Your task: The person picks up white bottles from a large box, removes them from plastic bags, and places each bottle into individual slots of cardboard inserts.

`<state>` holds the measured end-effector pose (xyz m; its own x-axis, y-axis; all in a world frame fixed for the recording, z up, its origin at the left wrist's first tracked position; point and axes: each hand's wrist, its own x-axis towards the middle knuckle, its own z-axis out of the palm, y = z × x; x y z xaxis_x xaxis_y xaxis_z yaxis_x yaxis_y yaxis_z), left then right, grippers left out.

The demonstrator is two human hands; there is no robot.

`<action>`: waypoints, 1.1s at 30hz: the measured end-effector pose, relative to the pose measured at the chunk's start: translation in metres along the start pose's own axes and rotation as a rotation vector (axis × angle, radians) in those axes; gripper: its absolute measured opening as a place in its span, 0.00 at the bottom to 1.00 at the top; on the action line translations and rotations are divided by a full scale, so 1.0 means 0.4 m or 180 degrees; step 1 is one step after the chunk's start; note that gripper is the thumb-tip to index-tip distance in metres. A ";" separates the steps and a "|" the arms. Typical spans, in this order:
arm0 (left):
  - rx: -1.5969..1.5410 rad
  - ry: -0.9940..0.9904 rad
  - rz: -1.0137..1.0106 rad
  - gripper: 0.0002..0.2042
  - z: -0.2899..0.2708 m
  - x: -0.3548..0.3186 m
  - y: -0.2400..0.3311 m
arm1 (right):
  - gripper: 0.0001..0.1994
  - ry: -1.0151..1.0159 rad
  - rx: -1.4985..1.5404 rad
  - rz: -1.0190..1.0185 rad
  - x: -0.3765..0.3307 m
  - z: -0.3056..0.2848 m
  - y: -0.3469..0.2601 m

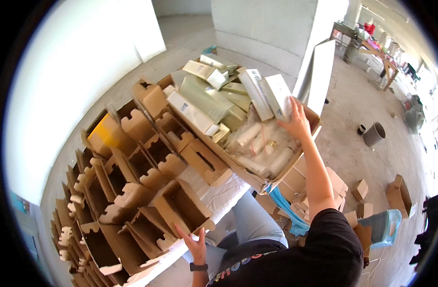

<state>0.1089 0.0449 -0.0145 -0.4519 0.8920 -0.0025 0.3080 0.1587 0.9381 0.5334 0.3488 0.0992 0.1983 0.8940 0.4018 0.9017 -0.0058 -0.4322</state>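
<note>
My right hand (297, 123) touches 1 white box (275, 95), grip unclear; my left hand (197, 246), fingers apart, meets 1 brown box (167, 215); many seem unfilled.

Left hand (196, 246) fingers spread at near edge of brown box (165, 216), right hand (296, 120) on white box (277, 94) at right of carton (314, 121), rolls (280, 161) on carton's near side, grey bucket (374, 135) on floor far right.

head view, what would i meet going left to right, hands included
Yellow-marked carton, left hand, right hand, grey bucket, open brown carton on the floor.
</note>
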 end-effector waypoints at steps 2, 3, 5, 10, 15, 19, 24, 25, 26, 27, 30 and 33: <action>0.0032 0.0056 0.0083 0.48 0.001 -0.003 -0.014 | 0.52 0.0047 0.0186 0.0057 0.002 -0.006 -0.014; -0.0066 0.0056 0.0101 0.48 -0.001 -0.006 -0.025 | 0.52 -0.0003 0.0239 0.0054 0.003 -0.008 -0.027; -0.0013 0.0056 0.0073 0.47 0.002 -0.007 -0.010 | 0.52 -0.0021 0.0381 -0.0025 0.005 -0.007 -0.026; 0.0133 0.0033 -0.0037 0.46 0.002 -0.005 0.020 | 0.46 -0.0678 0.0677 -0.0250 0.006 0.024 0.013; 0.0084 -0.0005 0.0105 0.46 -0.002 -0.004 0.027 | 0.45 -0.0705 0.0825 -0.0111 0.006 0.030 0.018; 0.0134 -0.0003 0.0134 0.46 0.002 -0.007 0.025 | 0.46 -0.0786 0.0831 -0.0083 0.006 0.029 0.023; 0.0156 0.0066 0.0156 0.46 -0.002 -0.006 -0.020 | 0.52 -0.0863 0.0955 -0.0291 0.017 0.054 0.040; -0.0015 0.0041 0.0286 0.46 -0.002 -0.007 -0.007 | 0.52 -0.0916 0.0971 -0.0279 0.017 0.056 0.043; 0.0044 0.0198 0.0700 0.40 0.002 -0.014 0.010 | 0.53 -0.0970 0.0986 -0.0268 0.019 0.058 0.046; 0.0209 0.0012 0.0688 0.45 0.000 -0.002 -0.007 | 0.54 -0.0939 0.1022 -0.0344 0.027 0.069 0.068; 0.0456 -0.0119 0.0703 0.50 -0.008 0.009 -0.068 | 0.54 -0.0850 0.1151 -0.0371 0.021 0.051 0.065; 0.0163 -0.0148 0.0790 0.49 -0.011 0.023 -0.117 | 0.54 -0.1142 0.1145 0.0001 0.015 0.017 0.030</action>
<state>0.0867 0.0438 -0.0567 -0.3187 0.9246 0.2086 0.4472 -0.0473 0.8932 0.5429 0.3569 0.0910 -0.0029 0.9920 0.1263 0.6997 0.0922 -0.7085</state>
